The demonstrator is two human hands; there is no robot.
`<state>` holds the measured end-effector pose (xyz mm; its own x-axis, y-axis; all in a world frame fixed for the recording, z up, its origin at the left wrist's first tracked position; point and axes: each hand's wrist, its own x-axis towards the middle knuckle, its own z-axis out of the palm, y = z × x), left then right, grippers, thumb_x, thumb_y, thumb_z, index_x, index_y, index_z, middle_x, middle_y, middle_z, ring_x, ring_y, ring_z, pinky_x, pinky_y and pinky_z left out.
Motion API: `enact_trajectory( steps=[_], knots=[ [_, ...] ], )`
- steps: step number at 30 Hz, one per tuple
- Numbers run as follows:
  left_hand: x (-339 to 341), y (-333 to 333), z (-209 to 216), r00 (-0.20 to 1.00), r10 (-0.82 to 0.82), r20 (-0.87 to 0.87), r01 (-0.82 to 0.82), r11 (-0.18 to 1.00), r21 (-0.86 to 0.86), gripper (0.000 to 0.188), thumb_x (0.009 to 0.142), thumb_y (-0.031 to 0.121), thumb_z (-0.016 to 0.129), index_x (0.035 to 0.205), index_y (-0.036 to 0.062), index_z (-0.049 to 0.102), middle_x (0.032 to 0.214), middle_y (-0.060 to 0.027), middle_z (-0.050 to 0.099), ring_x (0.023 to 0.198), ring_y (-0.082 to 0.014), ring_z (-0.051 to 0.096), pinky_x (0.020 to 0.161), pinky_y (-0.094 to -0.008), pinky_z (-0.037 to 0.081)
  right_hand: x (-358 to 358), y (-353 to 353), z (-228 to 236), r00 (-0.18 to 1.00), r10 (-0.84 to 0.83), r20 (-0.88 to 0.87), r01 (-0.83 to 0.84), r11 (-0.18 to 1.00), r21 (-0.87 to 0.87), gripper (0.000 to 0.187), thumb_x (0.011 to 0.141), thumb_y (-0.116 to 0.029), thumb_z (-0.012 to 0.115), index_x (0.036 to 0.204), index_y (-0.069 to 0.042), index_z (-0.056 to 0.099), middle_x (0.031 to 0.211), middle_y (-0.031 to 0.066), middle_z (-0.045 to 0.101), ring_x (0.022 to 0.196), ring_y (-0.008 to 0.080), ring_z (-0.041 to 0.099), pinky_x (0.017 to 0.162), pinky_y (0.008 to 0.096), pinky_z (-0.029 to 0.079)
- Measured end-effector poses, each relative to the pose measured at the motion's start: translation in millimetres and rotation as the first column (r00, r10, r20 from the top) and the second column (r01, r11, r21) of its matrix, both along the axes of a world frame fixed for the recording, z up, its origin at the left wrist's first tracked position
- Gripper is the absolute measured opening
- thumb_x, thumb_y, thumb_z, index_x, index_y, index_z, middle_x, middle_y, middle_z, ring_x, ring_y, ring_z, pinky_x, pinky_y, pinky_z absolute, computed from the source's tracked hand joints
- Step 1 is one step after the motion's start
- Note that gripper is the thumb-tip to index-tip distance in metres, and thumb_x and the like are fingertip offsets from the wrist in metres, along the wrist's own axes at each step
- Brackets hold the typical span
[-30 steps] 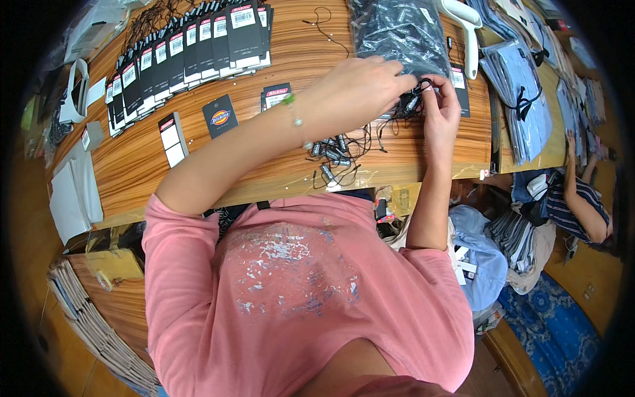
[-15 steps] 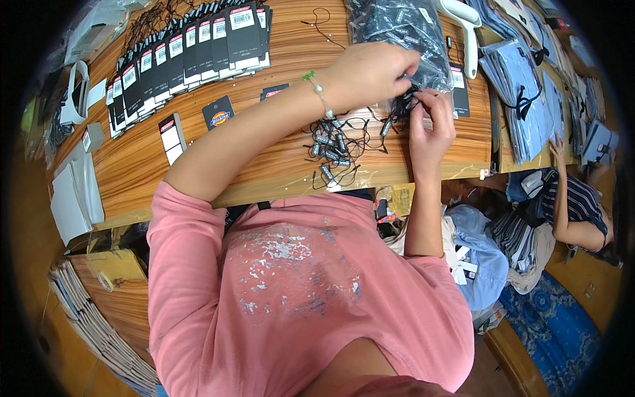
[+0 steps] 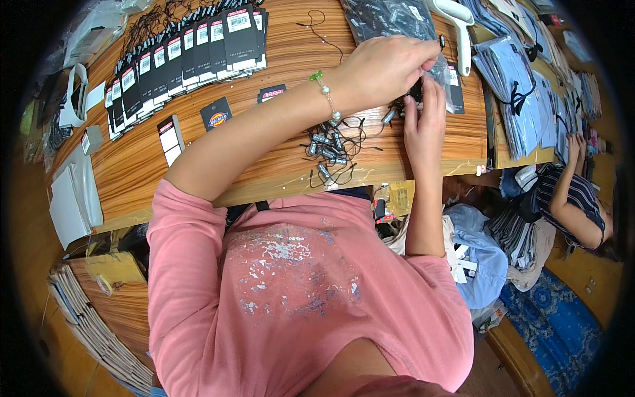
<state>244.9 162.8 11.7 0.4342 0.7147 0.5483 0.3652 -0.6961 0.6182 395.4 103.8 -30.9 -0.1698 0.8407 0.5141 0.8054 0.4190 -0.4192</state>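
My left hand (image 3: 393, 69), with a beaded bracelet (image 3: 326, 96) on its wrist, reaches across to the right over the mouth of a clear plastic bag (image 3: 390, 20) full of black tag cords. Its fingers are pinched together; what they grip is hidden. Just below, my right hand (image 3: 426, 122) is closed around a dark bunch of tag cords (image 3: 398, 104) at the bag's near end. Left of that hand, a loose tangle of tag cords (image 3: 329, 155) with small dark plastic locks lies on the wooden table (image 3: 264, 149).
Overlapping rows of black hang tags (image 3: 188, 53) cover the far left. Single tags, such as a black one (image 3: 216, 114), lie nearer. Beside the bag is a white-handled tool (image 3: 461, 46). Folded blue garments (image 3: 512, 92) are stacked right; another person (image 3: 569, 205) stands beyond.
My left hand has moved slightly right along the bag's mouth. My right hand has shifted up and a little left, its fingers closer to the left hand. The bag has slid slightly left.
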Motion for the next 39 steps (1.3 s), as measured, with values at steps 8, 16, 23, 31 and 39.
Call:
enact_trajectory(
  steps=[8,16,23,31,39],
  knots=[
    [0.2,1.6,3.1,1.000,-0.020,-0.001,0.020,1.000,-0.018,0.010,0.078,0.009,0.054,0.081,0.0027,0.047,0.073,-0.0123,0.053,0.074,-0.0305,0.055,0.064,-0.0384,0.043,-0.4,27.8,3.0,0.500,-0.134,-0.856,-0.251,0.923,-0.291,0.037,0.082,0.002,0.053,0.118,0.006,0.047,0.102,0.0112,0.059,0.093,0.0135,0.055,0.081,0.0264,0.045],
    [-7.0,16.9,5.0,0.998,-0.068,0.006,0.068,0.995,-0.079,0.006,0.079,0.007,0.054,0.082,0.0023,0.052,0.072,-0.0129,0.055,0.068,-0.0280,0.058,0.061,-0.0352,0.045,1.2,21.5,21.5,0.883,-0.015,-0.469,-0.173,0.919,-0.355,0.042,0.079,0.008,0.044,0.120,0.002,0.044,0.115,0.0135,0.051,0.107,0.0189,0.049,0.093,0.0288,0.039],
    [-7.2,10.5,-1.3,0.866,0.091,-0.491,0.061,0.957,0.285,0.025,0.074,0.006,0.055,0.094,0.0161,0.067,0.096,-0.0025,0.054,0.094,-0.0199,0.052,0.077,-0.0330,0.042,-5.8,9.1,29.7,0.492,0.056,-0.869,-0.311,0.943,-0.116,0.026,0.079,0.011,0.042,0.104,0.003,0.045,0.117,0.0165,0.050,0.102,0.0201,0.053,0.093,0.0305,0.040],
    [-8.3,20.4,-7.4,0.815,0.239,-0.528,-0.093,0.953,0.287,0.023,0.078,0.012,0.055,0.098,0.0118,0.065,0.099,-0.0080,0.054,0.096,-0.0224,0.052,0.079,-0.0363,0.044,-1.6,-7.6,30.9,0.992,0.068,-0.110,-0.095,0.958,-0.270,0.017,0.079,-0.004,0.056,0.094,-0.005,0.064,0.084,0.0153,0.063,0.076,0.0280,0.061,0.070,0.0346,0.047],
    [2.9,20.0,-12.8,0.852,0.322,-0.412,-0.196,0.927,0.320,0.026,0.071,0.026,0.065,0.091,0.0093,0.065,0.097,-0.0078,0.054,0.093,-0.0238,0.052,0.073,-0.0386,0.046,-23.7,-4.4,16.7,0.976,0.037,0.216,0.037,0.943,-0.329,0.012,0.080,-0.012,0.058,0.091,-0.009,0.060,0.076,0.0128,0.062,0.072,0.0312,0.060,0.061,0.0408,0.046]
  ],
)
